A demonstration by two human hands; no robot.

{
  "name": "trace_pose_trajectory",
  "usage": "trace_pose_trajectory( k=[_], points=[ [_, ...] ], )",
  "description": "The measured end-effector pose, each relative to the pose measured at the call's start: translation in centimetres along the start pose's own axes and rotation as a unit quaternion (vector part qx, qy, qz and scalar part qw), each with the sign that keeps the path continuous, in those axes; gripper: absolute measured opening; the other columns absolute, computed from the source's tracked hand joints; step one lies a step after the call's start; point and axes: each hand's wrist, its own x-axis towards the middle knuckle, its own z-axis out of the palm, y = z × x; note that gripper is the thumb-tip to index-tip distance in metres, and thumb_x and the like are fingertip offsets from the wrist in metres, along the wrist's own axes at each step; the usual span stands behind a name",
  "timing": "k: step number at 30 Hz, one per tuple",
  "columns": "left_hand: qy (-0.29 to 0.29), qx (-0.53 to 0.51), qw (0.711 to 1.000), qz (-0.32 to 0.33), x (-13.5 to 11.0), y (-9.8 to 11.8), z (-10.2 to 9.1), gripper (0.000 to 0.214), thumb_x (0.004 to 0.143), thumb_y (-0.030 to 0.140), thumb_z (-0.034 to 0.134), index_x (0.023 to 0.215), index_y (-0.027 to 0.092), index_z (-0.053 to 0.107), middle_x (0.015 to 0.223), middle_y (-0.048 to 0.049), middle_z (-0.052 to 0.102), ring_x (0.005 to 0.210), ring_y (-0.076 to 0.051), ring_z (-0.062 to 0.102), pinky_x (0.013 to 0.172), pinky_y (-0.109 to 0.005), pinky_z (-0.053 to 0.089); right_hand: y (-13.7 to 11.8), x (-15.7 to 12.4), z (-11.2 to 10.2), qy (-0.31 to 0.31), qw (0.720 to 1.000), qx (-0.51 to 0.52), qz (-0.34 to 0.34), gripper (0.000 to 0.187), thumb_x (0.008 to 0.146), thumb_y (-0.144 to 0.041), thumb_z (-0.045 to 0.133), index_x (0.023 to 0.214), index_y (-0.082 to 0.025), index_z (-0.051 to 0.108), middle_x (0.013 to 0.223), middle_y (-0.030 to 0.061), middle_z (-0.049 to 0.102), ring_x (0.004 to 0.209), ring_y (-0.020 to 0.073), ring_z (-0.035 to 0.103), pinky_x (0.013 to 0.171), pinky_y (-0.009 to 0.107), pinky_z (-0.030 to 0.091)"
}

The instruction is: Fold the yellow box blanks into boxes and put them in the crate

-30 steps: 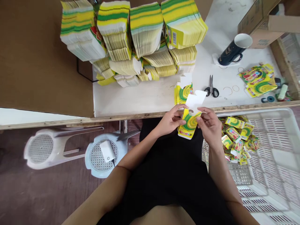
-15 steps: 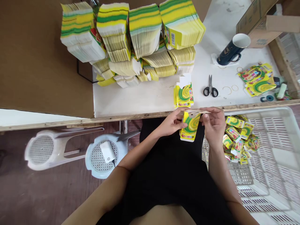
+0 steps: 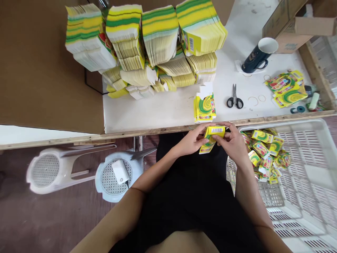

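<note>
A small yellow and green printed carton [image 3: 206, 147] is held between my hands, just in front of the table edge. My left hand [image 3: 193, 140] grips its left side, thumb on the printed face. With the thumb of my right hand [image 3: 233, 142] on it, a panel carrying a barcode lies folded over the upper part of the carton. Some of my right fingers are hidden behind it. On the table beyond, a small pile of flat cartons [image 3: 205, 108] lies near the edge, its top one with white flaps spread.
Tall stacks of flat cartons [image 3: 160, 33] stand at the back. Black-handled scissors [image 3: 235, 100], a dark mug [image 3: 259, 56] and more cartons [image 3: 289, 92] lie to the right. A white basket [image 3: 302, 140] holds folded cartons [image 3: 262, 149]. Two plastic stools [image 3: 116, 175] stand lower left.
The barcode panel has been folded down over the carton's front. My right hand has moved left, its thumb now on that panel. My left hand keeps its grip.
</note>
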Motion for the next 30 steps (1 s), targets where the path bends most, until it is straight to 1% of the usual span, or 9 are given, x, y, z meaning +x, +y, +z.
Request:
trace_pose_trajectory(
  k=[3,5,7,14,17,20,23,27,30],
  points=[
    [-0.005,-0.017,1.0,0.001,0.1,0.2,0.1,0.056,0.096,0.041,0.066,0.148,0.028,0.05,0.147,-0.0146,0.059,0.127,-0.031,0.065,0.1,-0.041,0.056,0.1,0.0,0.0,-0.013,0.999,-0.014,-0.026,0.052,0.083,-0.042,0.078,0.129,-0.025,0.061,0.102,0.0049,0.077,0.069,0.0194,0.071,0.062,0.032,0.056],
    [-0.004,-0.028,1.0,-0.001,0.2,0.2,0.1,0.057,0.095,0.042,0.068,0.147,0.028,0.052,0.149,-0.0151,0.058,0.129,-0.032,0.063,0.098,-0.041,0.057,0.2,0.0,-0.3,-0.034,0.998,-0.009,-0.056,0.052,0.085,-0.042,0.077,0.132,-0.027,0.062,0.131,0.0075,0.07,0.093,0.0236,0.074,0.075,0.035,0.061],
    [-0.001,-0.035,0.999,-0.003,0.3,0.2,0.1,0.057,0.093,0.043,0.07,0.146,0.028,0.054,0.15,-0.0147,0.057,0.13,-0.032,0.063,0.097,-0.04,0.057,0.2,0.0,-0.8,-0.057,0.997,-0.005,-0.059,0.054,0.089,-0.045,0.073,0.139,-0.028,0.06,0.14,0.0076,0.066,0.103,0.0257,0.073,0.082,0.037,0.062],
    [-0.006,-0.066,0.998,0.002,0.5,-0.1,0.1,0.059,0.091,0.043,0.074,0.144,0.027,0.054,0.148,-0.014,0.06,0.123,-0.029,0.067,0.096,-0.037,0.057,0.3,-0.1,-1.2,-0.039,0.996,0.047,-0.06,0.05,0.089,-0.046,0.073,0.135,-0.028,0.066,0.13,0.0071,0.073,0.107,0.0257,0.073,0.085,0.037,0.061],
    [0.007,-0.068,0.998,-0.003,0.6,-0.2,0.2,0.06,0.09,0.045,0.074,0.144,0.026,0.054,0.144,-0.0137,0.063,0.119,-0.028,0.069,0.096,-0.037,0.057,0.3,-0.1,-0.6,-0.004,0.997,0.047,-0.068,0.048,0.087,-0.043,0.075,0.131,-0.027,0.067,0.124,0.0059,0.074,0.094,0.0216,0.072,0.073,0.032,0.057],
    [0.012,-0.07,0.997,-0.019,0.6,-0.1,0.4,0.063,0.089,0.047,0.075,0.145,0.026,0.054,0.137,-0.0132,0.068,0.111,-0.026,0.072,0.094,-0.038,0.058,0.4,-0.2,-0.1,0.02,0.998,0.008,-0.061,0.05,0.087,-0.041,0.073,0.135,-0.026,0.065,0.086,-0.0003,0.074,0.062,0.0152,0.06,0.055,0.028,0.045],
    [0.02,-0.065,0.997,-0.022,0.6,0.3,0.7,0.064,0.089,0.048,0.074,0.145,0.025,0.053,0.135,-0.0132,0.068,0.112,-0.027,0.072,0.093,-0.037,0.058,0.2,-0.3,0.4,0.062,0.994,-0.066,-0.059,0.045,0.088,-0.038,0.072,0.131,-0.025,0.064,0.056,-0.0084,0.056,0.047,0.013,0.045,0.051,0.027,0.035],
    [0.04,-0.051,0.998,-0.015,0.8,0.6,0.7,0.061,0.089,0.047,0.075,0.143,0.025,0.056,0.139,-0.0135,0.065,0.118,-0.028,0.069,0.091,-0.035,0.058,-0.1,-0.4,1.2,0.105,0.983,-0.131,-0.068,0.04,0.089,-0.037,0.07,0.127,-0.025,0.065,0.052,-0.009,0.051,0.046,0.0145,0.046,0.055,0.03,0.037],
    [0.05,-0.064,0.996,-0.023,0.8,0.4,0.2,0.064,0.086,0.048,0.078,0.141,0.024,0.057,0.137,-0.0139,0.067,0.113,-0.027,0.071,0.088,-0.034,0.059,0.2,-0.3,1.3,0.078,0.987,-0.121,-0.074,0.045,0.091,-0.04,0.069,0.133,-0.025,0.063,0.058,-0.0072,0.055,0.047,0.0139,0.045,0.054,0.03,0.039]
  ],
)
